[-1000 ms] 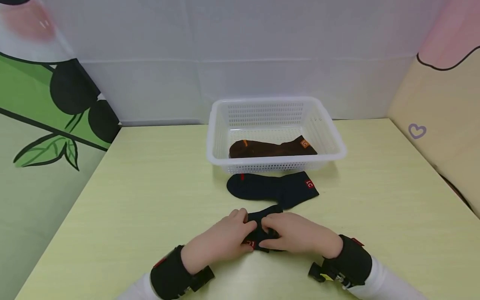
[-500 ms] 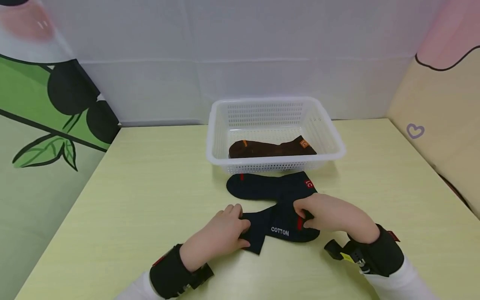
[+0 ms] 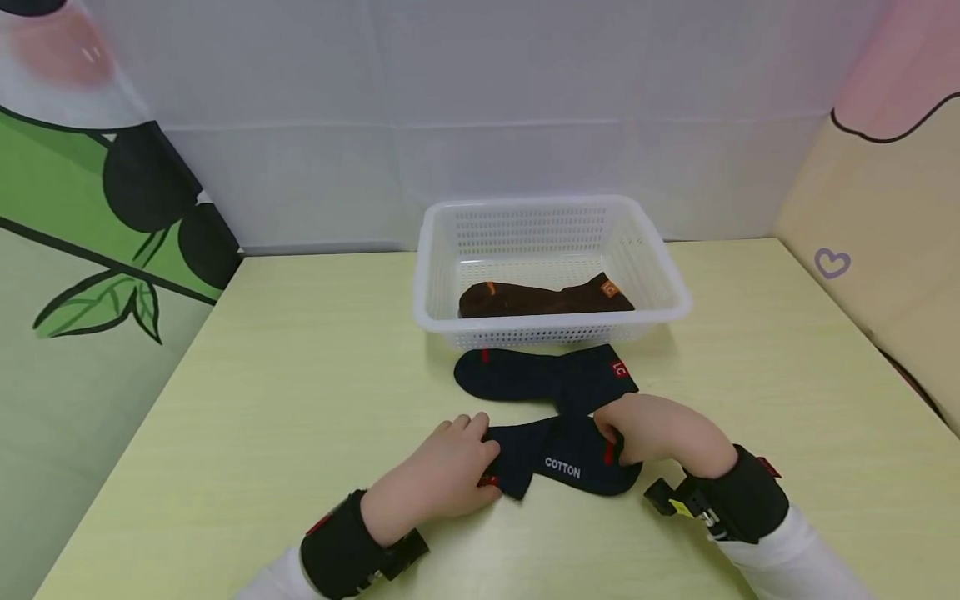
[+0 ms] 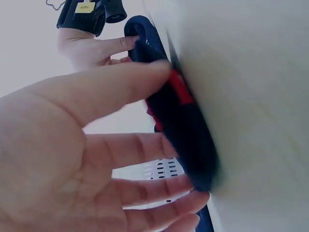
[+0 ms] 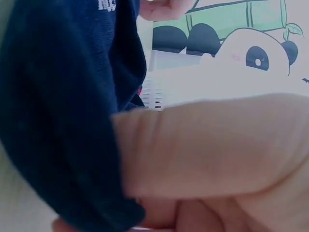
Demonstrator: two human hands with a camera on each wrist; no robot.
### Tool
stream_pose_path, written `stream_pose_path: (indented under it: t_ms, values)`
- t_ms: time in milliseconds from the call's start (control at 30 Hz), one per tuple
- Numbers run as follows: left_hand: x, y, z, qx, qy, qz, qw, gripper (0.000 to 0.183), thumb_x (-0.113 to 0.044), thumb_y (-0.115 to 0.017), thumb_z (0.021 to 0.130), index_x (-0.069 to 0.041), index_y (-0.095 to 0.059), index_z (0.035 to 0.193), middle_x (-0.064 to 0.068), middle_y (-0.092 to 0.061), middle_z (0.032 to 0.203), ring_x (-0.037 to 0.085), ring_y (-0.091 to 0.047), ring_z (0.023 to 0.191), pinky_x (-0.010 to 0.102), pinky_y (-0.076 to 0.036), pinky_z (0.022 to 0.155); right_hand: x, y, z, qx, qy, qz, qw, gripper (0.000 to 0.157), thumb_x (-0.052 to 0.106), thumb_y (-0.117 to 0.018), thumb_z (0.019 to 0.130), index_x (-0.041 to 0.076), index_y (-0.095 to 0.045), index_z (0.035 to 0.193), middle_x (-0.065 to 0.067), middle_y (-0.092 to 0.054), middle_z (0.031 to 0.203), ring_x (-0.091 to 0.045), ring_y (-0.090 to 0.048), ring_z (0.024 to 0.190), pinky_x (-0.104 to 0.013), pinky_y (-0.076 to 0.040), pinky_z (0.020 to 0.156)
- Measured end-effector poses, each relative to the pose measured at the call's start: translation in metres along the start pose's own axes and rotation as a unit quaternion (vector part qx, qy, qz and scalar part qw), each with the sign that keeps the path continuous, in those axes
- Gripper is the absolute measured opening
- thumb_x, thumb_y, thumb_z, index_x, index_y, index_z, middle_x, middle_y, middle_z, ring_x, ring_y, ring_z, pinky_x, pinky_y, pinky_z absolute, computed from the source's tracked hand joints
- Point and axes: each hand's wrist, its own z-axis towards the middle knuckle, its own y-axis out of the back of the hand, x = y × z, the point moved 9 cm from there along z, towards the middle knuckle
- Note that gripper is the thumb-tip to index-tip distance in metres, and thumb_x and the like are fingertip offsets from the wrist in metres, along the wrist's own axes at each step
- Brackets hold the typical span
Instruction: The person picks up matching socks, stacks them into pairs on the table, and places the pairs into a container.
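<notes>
A navy sock (image 3: 563, 469) with white COTTON lettering lies stretched sideways between both hands. At its cuff, my left hand (image 3: 442, 475) pinches the fabric; the left wrist view has the thumb on the red-marked cuff (image 4: 190, 130) and fingers behind it. My right hand (image 3: 663, 429) grips the toe end, near a red stripe. In the right wrist view the sock's toe (image 5: 63, 125) fills the left side, with the thumb against it and fingertips showing below. Just beyond lies a second navy sock (image 3: 517, 375), flat, toe to the left, its cuff tagged red.
Behind the socks stands a white perforated basket (image 3: 551, 323) with a brown sock (image 3: 536, 300) inside, marked in orange. The pale wooden table (image 3: 300, 375) extends to both sides. A white fabric backdrop (image 3: 300, 183) rises at the back, with printed panels left and right.
My right hand has moved right from beside the left hand to the sock's toe, and the bunched sock now lies extended with its lettering visible. The left hand has stayed at the cuff.
</notes>
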Motion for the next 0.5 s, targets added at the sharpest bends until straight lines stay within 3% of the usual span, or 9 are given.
stream_pose_path:
  t_ms: [100, 167, 233, 333, 433, 500]
  values:
    - [-0.0001, 0.006, 0.0009, -0.028, -0.001, -0.005, 0.9996, 0.019, -0.028, -0.065, 0.086, -0.009, -0.067, 0.085, 0.003, -0.05, 0.079, 0.017, -0.046, 0.07, 0.03, -0.038, 0.064, -0.002, -0.001, 0.0013, 0.0, -0.004, -0.001, 1.0, 0.033, -0.003, -0.075, 0.07, 0.013, -0.046, 0.066, 0.005, -0.042, 0.062, -0.012, -0.037, 0.058, -0.023, -0.029, 0.054]
    - [-0.0009, 0.0085, 0.0007, -0.033, -0.004, -0.005, 0.9994, 0.02, -0.029, -0.065, 0.086, -0.009, -0.067, 0.082, 0.002, -0.051, 0.076, 0.016, -0.048, 0.067, 0.03, -0.039, 0.062, -0.0025, -0.0013, 0.0018, 0.001, -0.003, 0.0, 1.0, 0.034, -0.004, -0.075, 0.069, 0.013, -0.046, 0.066, 0.005, -0.041, 0.062, -0.012, -0.037, 0.058, -0.023, -0.028, 0.054]
    - [-0.0019, 0.0076, 0.0002, -0.02, -0.007, -0.005, 0.9998, 0.029, -0.039, -0.066, 0.085, -0.01, -0.067, 0.084, 0.002, -0.051, 0.076, 0.015, -0.048, 0.065, 0.03, -0.041, 0.062, -0.0028, -0.0013, 0.002, 0.001, -0.002, 0.0, 1.0, 0.034, -0.005, -0.074, 0.069, 0.013, -0.045, 0.066, 0.005, -0.04, 0.061, -0.012, -0.036, 0.058, -0.023, -0.027, 0.054]
    - [-0.0047, 0.0025, -0.0018, 0.017, -0.012, -0.006, 0.9998, 0.052, -0.06, -0.069, 0.075, -0.011, -0.066, 0.093, 0.003, -0.05, 0.085, 0.015, -0.047, 0.073, 0.031, -0.042, 0.067, -0.0027, -0.001, 0.0016, 0.002, 0.0, 0.0, 1.0, 0.034, -0.005, -0.074, 0.068, 0.013, -0.045, 0.066, 0.005, -0.04, 0.061, -0.012, -0.035, 0.058, -0.023, -0.027, 0.054]
    - [-0.0067, -0.0008, -0.0032, 0.033, -0.013, -0.003, 0.9994, 0.06, -0.062, -0.072, 0.07, -0.01, -0.065, 0.099, 0.004, -0.048, 0.091, 0.016, -0.044, 0.079, 0.03, -0.041, 0.072, -0.0022, -0.0005, 0.0013, 0.001, 0.002, 0.0, 1.0, 0.034, -0.005, -0.074, 0.068, 0.013, -0.046, 0.065, 0.005, -0.041, 0.061, -0.011, -0.036, 0.058, -0.023, -0.028, 0.054]
    - [-0.0091, 0.0001, -0.0034, 0.028, -0.022, 0.002, 0.9994, 0.052, -0.055, -0.074, 0.073, -0.01, -0.065, 0.097, 0.003, -0.048, 0.09, 0.016, -0.043, 0.079, 0.029, -0.041, 0.072, -0.0017, -0.0004, 0.0011, 0.002, 0.003, 0.001, 1.0, 0.033, -0.005, -0.074, 0.068, 0.013, -0.046, 0.065, 0.005, -0.042, 0.061, -0.011, -0.036, 0.058, -0.023, -0.028, 0.054]
